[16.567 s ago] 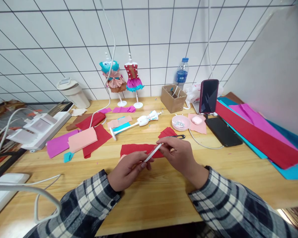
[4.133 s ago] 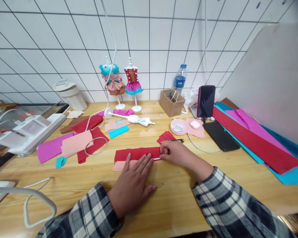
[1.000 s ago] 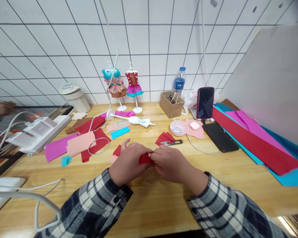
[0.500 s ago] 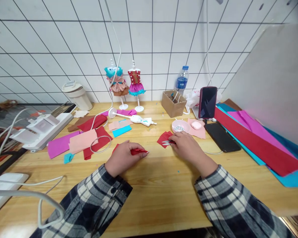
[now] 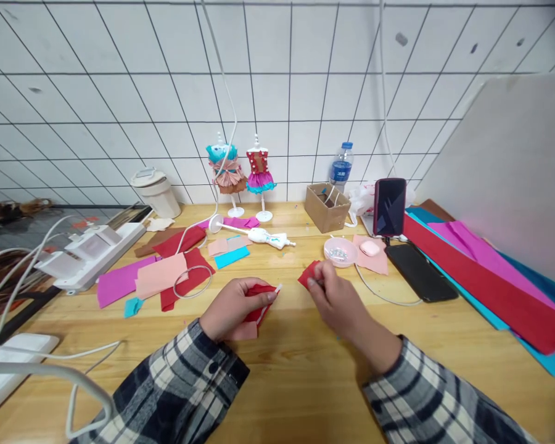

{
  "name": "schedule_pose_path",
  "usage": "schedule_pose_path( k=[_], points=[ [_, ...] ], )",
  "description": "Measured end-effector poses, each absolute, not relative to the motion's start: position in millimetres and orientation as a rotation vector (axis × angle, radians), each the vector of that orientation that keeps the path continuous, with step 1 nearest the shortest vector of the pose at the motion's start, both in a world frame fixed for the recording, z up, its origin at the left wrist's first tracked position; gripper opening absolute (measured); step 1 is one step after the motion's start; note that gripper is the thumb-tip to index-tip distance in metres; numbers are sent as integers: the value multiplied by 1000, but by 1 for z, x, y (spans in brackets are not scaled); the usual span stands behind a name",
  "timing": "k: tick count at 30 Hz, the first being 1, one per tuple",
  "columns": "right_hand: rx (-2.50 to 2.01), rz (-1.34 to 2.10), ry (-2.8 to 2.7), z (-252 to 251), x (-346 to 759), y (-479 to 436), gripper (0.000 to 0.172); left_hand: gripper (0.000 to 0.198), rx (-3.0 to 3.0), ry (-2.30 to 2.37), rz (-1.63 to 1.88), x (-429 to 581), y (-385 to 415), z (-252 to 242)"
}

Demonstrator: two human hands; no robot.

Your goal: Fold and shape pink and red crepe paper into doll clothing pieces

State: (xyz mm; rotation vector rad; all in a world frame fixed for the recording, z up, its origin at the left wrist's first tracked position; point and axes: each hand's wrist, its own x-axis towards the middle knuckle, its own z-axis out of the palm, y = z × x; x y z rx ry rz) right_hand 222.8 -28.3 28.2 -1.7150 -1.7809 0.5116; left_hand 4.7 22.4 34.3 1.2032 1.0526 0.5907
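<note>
My left hand (image 5: pixel 231 308) is closed, with thumb and fingers pinching a folded piece of red crepe paper (image 5: pixel 258 313) that has a white strip along its edge. A pink paper piece (image 5: pixel 243 331) shows under that hand. My right hand (image 5: pixel 340 299) is curled round a small red paper piece (image 5: pixel 309 274), which sticks out beyond its fingers to the left. The scissors cannot be seen now. A pink dish (image 5: pixel 341 251) of small shiny beads is just behind my right hand.
Two dressed mini mannequins (image 5: pixel 261 172) stand at the back, and a bare white one (image 5: pixel 268 237) lies before them. Paper pieces (image 5: pixel 160 277) lie left, long paper strips (image 5: pixel 481 271) right. A cardboard box (image 5: pixel 326 213), phones (image 5: pixel 420 271) and cables surround the work area.
The scissors by my right hand have gone from sight, and that hand now grips the small red paper. The left hand's red paper is turned, showing its white strip and the pink piece.
</note>
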Motion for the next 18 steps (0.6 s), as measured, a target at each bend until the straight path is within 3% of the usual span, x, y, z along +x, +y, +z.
schedule_pose_path(
  k=[6, 18],
  points=[
    [-1484, 910, -1762, 12, 197, -34, 28, 39, 1093, 1018, 622, 7, 21, 36],
    [-1422, 1072, -1734, 8, 194, -31, 24, 36, 1093, 961, 578, 8, 21, 23]
  ],
)
